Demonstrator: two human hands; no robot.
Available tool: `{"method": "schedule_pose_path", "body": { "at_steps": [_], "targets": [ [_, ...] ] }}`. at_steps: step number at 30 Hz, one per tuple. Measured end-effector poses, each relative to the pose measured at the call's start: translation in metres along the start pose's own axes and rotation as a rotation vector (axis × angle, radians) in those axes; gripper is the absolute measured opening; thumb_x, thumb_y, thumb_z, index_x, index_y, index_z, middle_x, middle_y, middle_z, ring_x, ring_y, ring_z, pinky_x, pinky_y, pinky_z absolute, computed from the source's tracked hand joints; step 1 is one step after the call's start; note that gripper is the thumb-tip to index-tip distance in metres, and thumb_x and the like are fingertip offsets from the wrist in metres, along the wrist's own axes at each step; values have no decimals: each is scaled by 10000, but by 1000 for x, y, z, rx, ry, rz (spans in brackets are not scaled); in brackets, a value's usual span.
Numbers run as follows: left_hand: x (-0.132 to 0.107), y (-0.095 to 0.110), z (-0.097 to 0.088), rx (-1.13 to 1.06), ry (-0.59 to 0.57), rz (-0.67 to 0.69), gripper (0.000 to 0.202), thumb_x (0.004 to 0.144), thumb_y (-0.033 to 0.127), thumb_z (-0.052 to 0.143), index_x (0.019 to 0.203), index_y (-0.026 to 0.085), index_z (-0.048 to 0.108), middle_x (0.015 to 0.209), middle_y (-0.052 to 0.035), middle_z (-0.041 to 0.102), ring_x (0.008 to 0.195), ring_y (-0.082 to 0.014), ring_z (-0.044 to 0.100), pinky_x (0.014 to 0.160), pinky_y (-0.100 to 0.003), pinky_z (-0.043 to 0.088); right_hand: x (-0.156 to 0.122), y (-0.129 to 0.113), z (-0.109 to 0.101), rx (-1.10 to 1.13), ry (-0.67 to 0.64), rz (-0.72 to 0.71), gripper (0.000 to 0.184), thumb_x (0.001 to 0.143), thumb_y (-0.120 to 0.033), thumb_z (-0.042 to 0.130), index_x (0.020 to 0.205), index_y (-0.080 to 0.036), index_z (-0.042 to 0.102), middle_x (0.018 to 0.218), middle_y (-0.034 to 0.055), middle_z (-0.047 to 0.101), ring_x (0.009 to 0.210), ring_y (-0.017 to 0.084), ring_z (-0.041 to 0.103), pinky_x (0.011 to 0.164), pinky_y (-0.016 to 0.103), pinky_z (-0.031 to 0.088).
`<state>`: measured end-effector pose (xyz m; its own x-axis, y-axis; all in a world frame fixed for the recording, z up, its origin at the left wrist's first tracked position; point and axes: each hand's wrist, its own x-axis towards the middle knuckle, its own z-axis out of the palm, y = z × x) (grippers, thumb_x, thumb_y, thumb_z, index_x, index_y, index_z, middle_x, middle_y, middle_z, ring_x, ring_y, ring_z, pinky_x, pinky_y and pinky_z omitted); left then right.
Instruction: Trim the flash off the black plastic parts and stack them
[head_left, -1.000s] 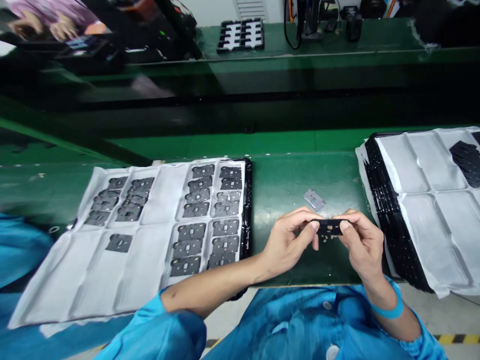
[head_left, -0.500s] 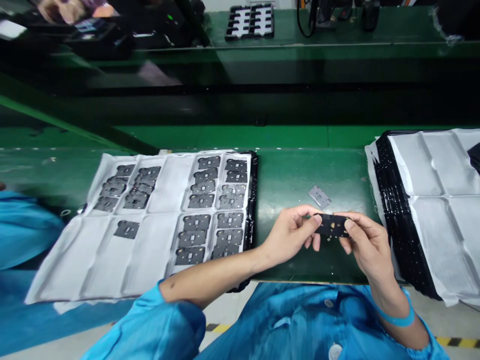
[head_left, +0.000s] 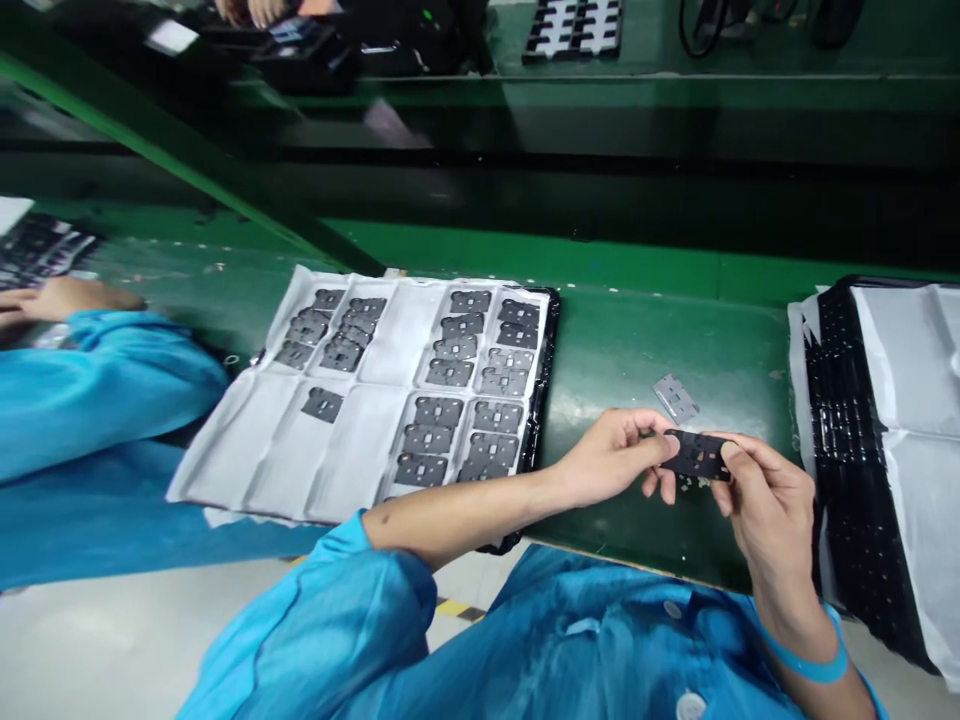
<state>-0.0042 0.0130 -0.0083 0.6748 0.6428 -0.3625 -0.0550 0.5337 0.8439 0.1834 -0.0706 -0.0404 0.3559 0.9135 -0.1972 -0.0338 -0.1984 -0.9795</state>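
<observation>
Between my two hands is a thin black plate with small cut-outs [head_left: 697, 455], held up just above the green bench. My left hand [head_left: 619, 458] pinches its left end between thumb and fingers. At the other end, my right hand [head_left: 766, 490] grips it the same way. Just behind my fingers a lighter grey plate [head_left: 676, 398] lies flat on the bench. Tiny pale bits [head_left: 686, 484] are scattered below the held plate. Left of my hands, a white-lined tray [head_left: 390, 400] holds several similar dark plates [head_left: 427, 438] in its compartments.
A stack of black trays [head_left: 847, 450] with a white liner on top stands at the right. To the left, a co-worker's blue sleeve [head_left: 112, 390] reaches over the bench. A green beam [head_left: 187, 170] slants across the upper left. On the back shelf sits a slotted tray [head_left: 574, 30].
My view has turned left, so the scene sits further right and the co-worker's hand has come into view. Both hands still hold the black plate, which is tilted slightly differently.
</observation>
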Motion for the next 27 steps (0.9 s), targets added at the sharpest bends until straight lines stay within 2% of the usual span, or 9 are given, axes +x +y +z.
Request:
{"method": "schedule_pose_path", "body": {
  "at_steps": [5, 9, 12, 14, 16, 20, 23, 25, 27],
  "targets": [
    [11, -4, -5, 20, 80, -3, 242, 924, 386, 700, 852, 157, 668, 555, 0, 689, 441, -89, 553, 491, -201, 388, 0, -10, 8, -84, -27, -132, 215, 1036, -334, 695, 984, -204, 858, 561, -45, 605, 436, 89, 531, 462, 210, 430],
    [17, -10, -13, -40, 136, -58, 190, 873, 333, 709, 828, 149, 694, 540, 2, 665, 458, -108, 606, 465, -193, 347, 2, -9, 11, -133, -88, -242, 217, 1065, -301, 651, 1082, -227, 855, 659, -37, 635, 477, 95, 558, 485, 228, 459],
    [20, -6, -26, -22, 109, -86, 228, 879, 358, 750, 861, 133, 718, 592, -18, 692, 486, -113, 635, 474, -194, 370, 2, -1, 9, -154, -136, -252, 231, 1067, -310, 653, 1199, -239, 828, 797, -13, 694, 519, 103, 586, 499, 242, 487],
    [26, 4, -42, 99, 113, -72, 241, 944, 362, 728, 902, 126, 714, 615, -27, 700, 502, -110, 641, 494, -193, 403, 4, 7, 5, -205, -138, -245, 298, 1070, -330, 657, 1331, -245, 775, 905, 13, 743, 571, 116, 610, 530, 255, 513],
    [39, 17, -61, 321, 203, -33, 219, 1036, 310, 640, 943, 119, 692, 625, -27, 694, 507, -101, 633, 516, -191, 433, 7, 15, 2, -295, -78, -274, 366, 1071, -347, 657, 1414, -239, 719, 1015, 48, 775, 635, 138, 627, 585, 284, 544],
    [76, 37, -97, 703, 428, 27, 125, 1079, 146, 540, 1107, 97, 652, 665, 2, 668, 524, -103, 637, 560, -206, 481, 23, 31, 3, -578, 82, -465, 351, 1062, -401, 654, 1342, -204, 733, 1126, 113, 755, 784, 215, 647, 775, 403, 590],
    [92, 42, -114, 899, 486, 46, 142, 1015, 113, 640, 1156, 105, 661, 733, -1, 680, 630, -154, 704, 688, -272, 566, 38, 43, 9, -814, 46, -561, 389, 1071, -458, 618, 1322, -183, 732, 1234, 176, 720, 1029, 330, 659, 919, 512, 563],
    [91, 41, -118, 1033, 522, 75, 182, 966, 105, 695, 1147, 118, 685, 952, -72, 733, 855, -220, 768, 880, -360, 604, 45, 49, 13, -937, 2, -582, 369, 1077, -434, 597, 1294, -174, 742, 1271, 197, 706, 1101, 371, 632, 935, 535, 541],
    [84, 37, -118, 1140, 564, 110, 238, 956, 109, 692, 1193, 127, 695, 1252, -149, 693, 1083, -288, 758, 1045, -452, 571, 48, 53, 16, -1004, -19, -591, 304, 1077, -363, 583, 1241, -177, 759, 1243, 191, 713, 1060, 363, 629, 899, 513, 532]
  ]
}}
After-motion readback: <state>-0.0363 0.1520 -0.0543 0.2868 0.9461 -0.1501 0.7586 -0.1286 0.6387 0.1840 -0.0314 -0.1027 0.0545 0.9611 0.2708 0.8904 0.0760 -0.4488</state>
